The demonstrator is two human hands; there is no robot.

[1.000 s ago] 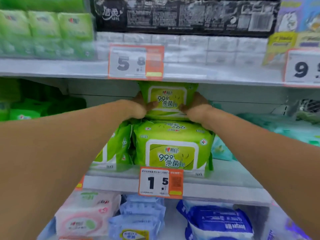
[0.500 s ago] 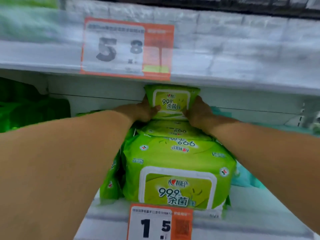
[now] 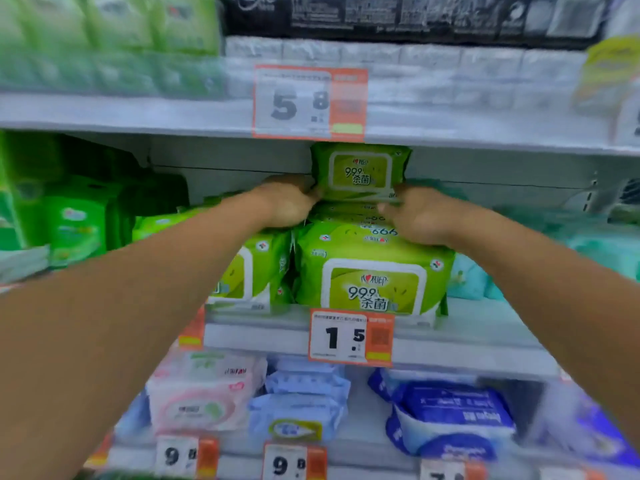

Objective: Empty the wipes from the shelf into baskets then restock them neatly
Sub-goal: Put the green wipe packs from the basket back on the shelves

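Note:
A green wipes pack stands upright on top of a stack of like packs, just under the upper shelf. My left hand grips its lower left corner. My right hand has its fingers at the lower right corner and rests over the flat packs beneath. In front stands a large green pack, with another green pack to its left. All sit on the middle shelf. No basket is in view.
The upper shelf carries a 5.8 price tag close above the held pack. Teal packs lie to the right, darker green packs to the left. Below are pink and blue packs.
Both hands have slid from the sides of the upright pack down to its bottom corners. The view has pulled back and now shows the lower shelf again.

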